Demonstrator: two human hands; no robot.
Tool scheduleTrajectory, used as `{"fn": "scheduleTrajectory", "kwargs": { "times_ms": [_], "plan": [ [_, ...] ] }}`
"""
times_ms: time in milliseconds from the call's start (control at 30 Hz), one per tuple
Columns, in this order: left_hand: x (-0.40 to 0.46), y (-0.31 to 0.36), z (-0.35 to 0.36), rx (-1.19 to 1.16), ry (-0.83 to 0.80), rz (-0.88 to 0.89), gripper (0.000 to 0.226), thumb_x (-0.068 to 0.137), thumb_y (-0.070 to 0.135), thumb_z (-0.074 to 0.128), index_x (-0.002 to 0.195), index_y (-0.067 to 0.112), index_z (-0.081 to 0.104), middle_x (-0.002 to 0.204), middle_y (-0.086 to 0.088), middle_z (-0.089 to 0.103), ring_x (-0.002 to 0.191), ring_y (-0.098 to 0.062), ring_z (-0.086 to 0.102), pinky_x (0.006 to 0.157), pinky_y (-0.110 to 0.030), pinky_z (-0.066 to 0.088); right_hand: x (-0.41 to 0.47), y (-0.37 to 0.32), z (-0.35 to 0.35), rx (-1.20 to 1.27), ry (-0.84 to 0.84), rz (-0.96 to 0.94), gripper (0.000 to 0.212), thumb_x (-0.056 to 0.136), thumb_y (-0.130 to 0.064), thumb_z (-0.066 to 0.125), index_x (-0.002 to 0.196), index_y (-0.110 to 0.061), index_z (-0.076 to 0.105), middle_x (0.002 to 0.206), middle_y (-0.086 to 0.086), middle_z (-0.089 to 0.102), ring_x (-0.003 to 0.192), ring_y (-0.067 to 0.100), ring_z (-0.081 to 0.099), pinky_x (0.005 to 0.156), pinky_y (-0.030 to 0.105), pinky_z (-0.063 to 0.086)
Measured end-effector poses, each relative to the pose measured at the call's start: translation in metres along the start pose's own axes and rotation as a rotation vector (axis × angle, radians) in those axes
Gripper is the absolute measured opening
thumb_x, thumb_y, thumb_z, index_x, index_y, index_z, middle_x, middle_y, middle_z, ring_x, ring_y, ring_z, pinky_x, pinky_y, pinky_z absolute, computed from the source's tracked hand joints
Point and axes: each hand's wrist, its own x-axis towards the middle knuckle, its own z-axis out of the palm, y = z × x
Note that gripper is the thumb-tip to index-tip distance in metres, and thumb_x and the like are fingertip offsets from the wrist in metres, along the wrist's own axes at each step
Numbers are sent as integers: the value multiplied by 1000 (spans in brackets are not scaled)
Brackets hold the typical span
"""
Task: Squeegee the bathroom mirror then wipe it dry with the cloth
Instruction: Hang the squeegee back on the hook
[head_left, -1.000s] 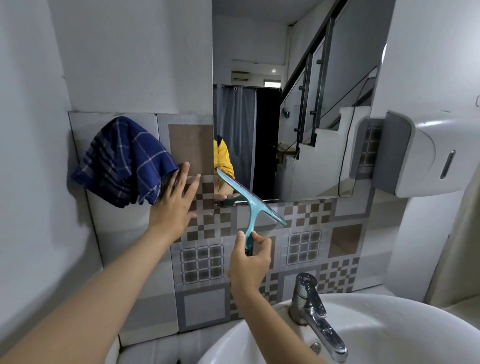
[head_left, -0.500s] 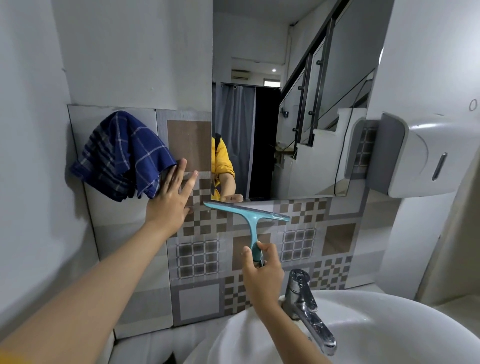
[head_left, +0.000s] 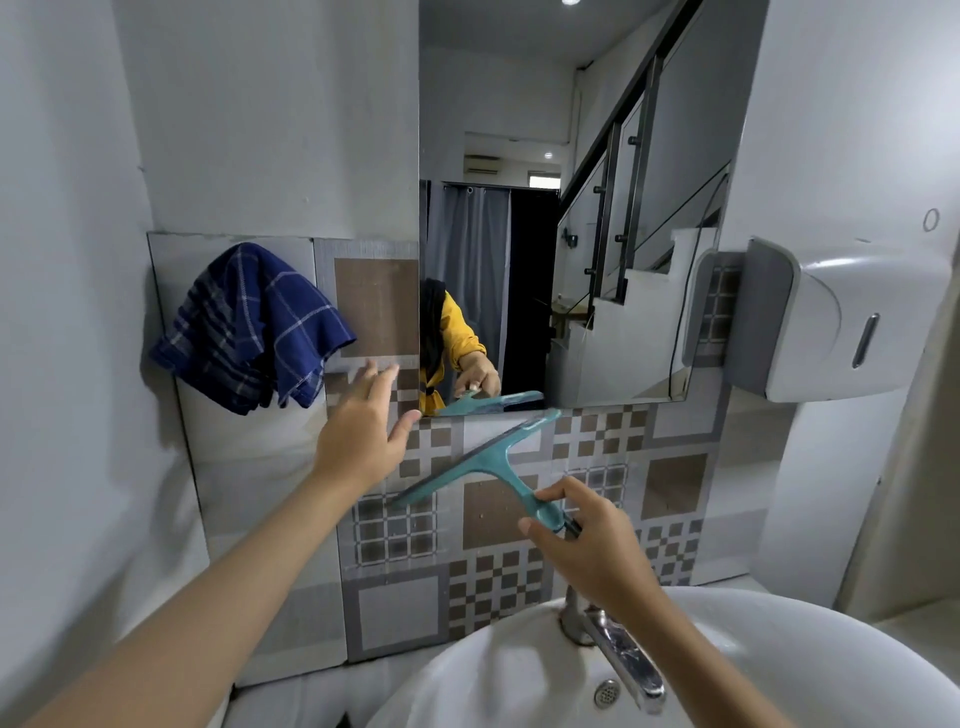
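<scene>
Teal squeegee (head_left: 480, 462) handle end hidden in right hand (head_left: 592, 545), blurred left hand (head_left: 363, 431)

The scene is lit evenly from overhead, with ceiling lights reflected in the mirror (head_left: 519, 156). Soft shadows are cast beneath the cloth (head_left: 249, 327). Walls are bowed by wide-angle distortion at the edges. The left hand (head_left: 363, 426) is slightly smeared by motion blur.

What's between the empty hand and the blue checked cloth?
Nothing but bare patterned wall tile. In the head view the left hand hangs open just below and right of the blue checked cloth, not touching it.
</scene>
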Motion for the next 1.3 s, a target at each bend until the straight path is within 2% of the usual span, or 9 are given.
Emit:
{"fn": "scheduleTrajectory", "kwargs": {
  "times_ms": [133,233,367,500,733,867,967,1133,1300],
  "plan": [
    [-12,32,-23,-387,-108,88,30,89,21,61,118,16,58,118,5,63,112,-11,57,93,-17,42,2,-20,-26,-177,-200,-136,22,81,-32,72,98,-34,58,78,-10,65,54,2,60,50,15,48],
    [-40,67,-49,-482,-286,124,15,86,14,63,99,20,67,98,9,69,93,1,62,84,-19,50,-17,-36,-48,-245,-329,-240,25,80,-32,74,102,-30,63,77,-19,60,59,-6,60,55,13,50],
    [-37,77,-54,-450,-524,119,12,83,20,68,92,28,69,104,16,69,103,3,59,91,-21,43,0,-51,-64,-285,-371,-341,32,74,-37,78,104,-31,69,95,-12,70,79,4,66,75,24,58],
    [-36,75,-57,-386,-623,113,15,81,13,70,86,27,71,98,12,70,100,2,60,92,-27,44,11,-60,-73,-309,-409,-400,32,72,-38,80,102,-32,71,92,-9,73,75,8,68,73,30,60],
    [-39,76,-68,-439,-622,113,23,80,-4,66,82,19,70,88,1,72,86,-9,67,86,-33,56,22,-69,-79,-381,-388,-531,35,71,-42,79,105,-35,71,94,-21,69,82,-2,64,73,18,55],
    [-45,67,-71,-502,-569,70,34,76,-10,64,79,24,68,89,-2,71,87,-14,68,83,-35,58,34,-60,-74,-508,-12,-698,53,68,-62,66,112,-33,68,111,-5,60,98,11,53,83,33,48],
    [-57,54,-65,-505,-445,-7,35,78,-5,67,78,30,66,89,0,69,84,-12,66,79,-33,57,38,-57,-55,-345,218,-631,56,71,-50,71,121,-27,63,121,6,52,110,23,46,91,37,39],
    [-88,25,-45,-594,-240,-137,31,81,2,67,90,32,64,90,2,62,76,-19,67,72,-32,59,44,-74,-8,226,2,-243,55,84,-28,71,134,-31,49,110,-6,64,87,8,67,69,28,59],
    [-106,3,-31,-627,-121,-212,43,82,-2,64,104,34,56,92,1,60,71,-21,66,63,-23,57,65,-95,51,412,-135,-212,47,85,-10,70,128,-22,54,100,4,69,85,17,68,65,22,56]
  ]
}}
